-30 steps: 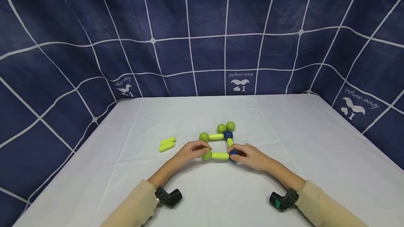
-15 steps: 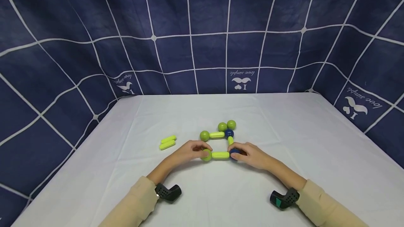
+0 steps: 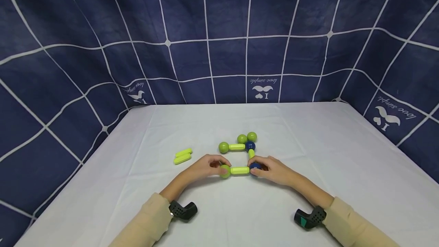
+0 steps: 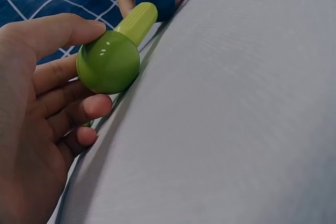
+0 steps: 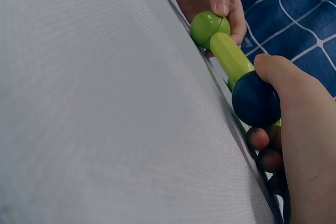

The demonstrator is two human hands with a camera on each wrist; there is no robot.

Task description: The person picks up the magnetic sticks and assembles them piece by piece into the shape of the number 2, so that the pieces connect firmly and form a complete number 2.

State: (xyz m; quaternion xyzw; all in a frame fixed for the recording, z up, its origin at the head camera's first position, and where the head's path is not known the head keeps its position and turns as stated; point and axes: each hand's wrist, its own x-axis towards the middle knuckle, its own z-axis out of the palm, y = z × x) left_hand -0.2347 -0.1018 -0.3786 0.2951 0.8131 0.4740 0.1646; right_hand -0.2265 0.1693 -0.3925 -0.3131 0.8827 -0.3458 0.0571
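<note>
My left hand point(image 3: 209, 166) pinches a green ball point(image 4: 108, 62) between thumb and fingers. A blue ball point(image 5: 256, 99) is gripped by my right hand point(image 3: 276, 170). Between these two balls runs a yellow-green ribbed rod point(image 3: 240, 170), meeting both. From the held blue ball a second yellow-green rod point(image 3: 252, 153), partly behind the right fingers, leads back to another blue ball point(image 3: 250, 146). That one joins a third rod point(image 3: 237, 146) ending in a green ball point(image 3: 223, 147), so the pieces form three sides of a square, with the left side open.
Two loose green balls, a nearer one point(image 3: 242, 139) and a farther one point(image 3: 252, 137), sit just behind the far blue ball. Left of my left hand, two loose yellow-green rods point(image 3: 182, 158) lie side by side. White cloth point(image 3: 219, 209) covers the table; a dark blue checked curtain point(image 3: 226, 56) surrounds it.
Both hands keep their hold on the green and blue balls, almost in place. The view shifts slightly; the loose balls and rods lie as before.
</note>
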